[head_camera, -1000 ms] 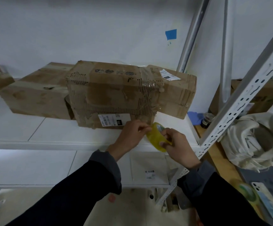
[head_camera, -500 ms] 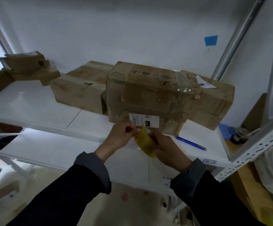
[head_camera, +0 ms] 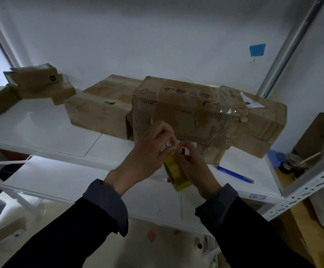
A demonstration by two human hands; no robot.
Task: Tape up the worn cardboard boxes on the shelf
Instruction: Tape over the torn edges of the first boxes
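The worn brown cardboard box (head_camera: 188, 115) with its torn, corrugated front and patches of clear tape sits at the middle of the white metal shelf (head_camera: 47, 128), its lower front edge near the shelf's front lip. A longer plain brown cardboard box (head_camera: 99, 111) lies just behind and to its left, touching it, and another brown taped box (head_camera: 263, 128) juts out at its right; a heap of small brown cartons (head_camera: 33, 84) rests well apart at the far left. Both arms in dark sleeves reach up in front of the worn box. The right hand (head_camera: 194, 167) grips a yellow roll of tape (head_camera: 176, 171), fingers curled round it. The left hand (head_camera: 147, 153) pinches at the top of the roll with thumb and forefinger, the other fingers raised. Bare white board lies left of the hands. A blue pen (head_camera: 233, 174) lies on the shelf to the right, near the perforated grey upright (head_camera: 310, 186).
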